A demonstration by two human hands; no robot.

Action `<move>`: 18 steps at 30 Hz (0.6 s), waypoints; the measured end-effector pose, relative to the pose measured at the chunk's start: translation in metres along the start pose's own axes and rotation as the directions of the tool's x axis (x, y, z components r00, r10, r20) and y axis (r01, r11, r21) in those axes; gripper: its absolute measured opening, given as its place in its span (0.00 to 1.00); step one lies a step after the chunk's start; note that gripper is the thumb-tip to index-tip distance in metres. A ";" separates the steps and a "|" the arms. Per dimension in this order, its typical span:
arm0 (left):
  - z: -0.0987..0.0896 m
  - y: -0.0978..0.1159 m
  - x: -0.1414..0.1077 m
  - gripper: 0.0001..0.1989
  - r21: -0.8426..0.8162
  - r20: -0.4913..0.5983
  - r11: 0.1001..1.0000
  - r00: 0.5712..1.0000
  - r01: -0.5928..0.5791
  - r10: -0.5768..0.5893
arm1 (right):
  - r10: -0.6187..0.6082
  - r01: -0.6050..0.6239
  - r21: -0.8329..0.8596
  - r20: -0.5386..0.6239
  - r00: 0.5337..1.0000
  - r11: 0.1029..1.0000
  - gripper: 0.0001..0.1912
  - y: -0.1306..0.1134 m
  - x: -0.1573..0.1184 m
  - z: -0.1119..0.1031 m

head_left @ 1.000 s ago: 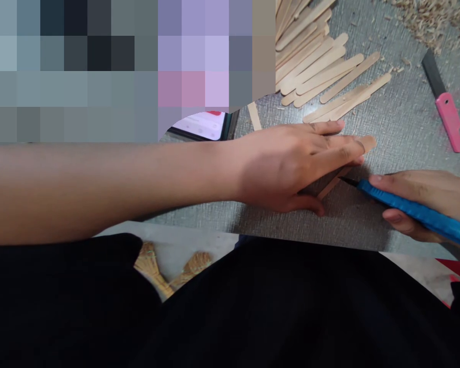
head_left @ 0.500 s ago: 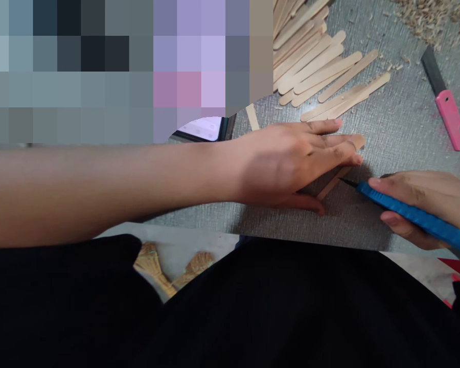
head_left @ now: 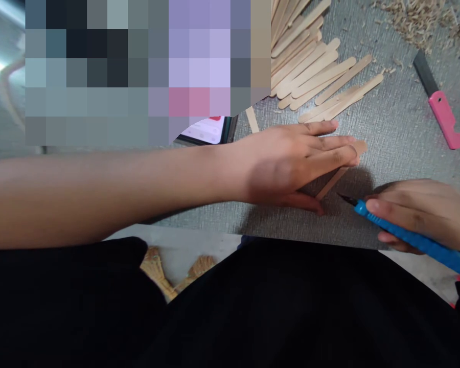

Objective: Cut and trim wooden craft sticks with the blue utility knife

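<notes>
My left hand point(head_left: 291, 166) lies palm down on the grey table with its fingers spread, pressing on a flat wooden stick point(head_left: 332, 183). One end of this stick shows past the fingertips, and another stretch shows between forefinger and thumb. In my right hand point(head_left: 417, 212) is a blue craft knife point(head_left: 414, 232), gripped like a pen. The dark blade points left and sits a little to the right of the stick, apart from it. Whether the tip touches the table I cannot tell.
Several wooden sticks point(head_left: 310, 76) lie fanned beyond my left hand. A pink-handled cutter point(head_left: 445, 120) rests at the right, below wood shavings point(head_left: 419, 23). A phone point(head_left: 205, 130) lies behind my left wrist. The table's near edge runs beside my lap.
The blue knife and my right hand have moved slightly down and away from the stick. My left hand stays pressed on the stick. The view has shifted a little.
</notes>
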State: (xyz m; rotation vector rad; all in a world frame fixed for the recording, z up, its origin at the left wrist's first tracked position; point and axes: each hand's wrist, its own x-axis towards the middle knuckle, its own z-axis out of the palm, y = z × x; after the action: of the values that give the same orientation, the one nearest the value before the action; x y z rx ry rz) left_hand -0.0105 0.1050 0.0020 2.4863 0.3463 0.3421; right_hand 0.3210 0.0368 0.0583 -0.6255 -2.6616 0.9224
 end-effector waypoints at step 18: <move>-0.008 0.026 -0.007 0.36 0.479 -0.257 0.873 0.965 0.089 0.043 | -0.086 0.042 -0.328 -0.121 0.989 0.944 0.20 0.007 0.008 0.013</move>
State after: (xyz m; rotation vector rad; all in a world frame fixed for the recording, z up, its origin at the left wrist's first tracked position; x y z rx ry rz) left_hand -0.0149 0.0867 0.0227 2.9326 0.6381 0.6447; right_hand 0.3116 0.0384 0.0446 -0.6396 -2.7126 0.4080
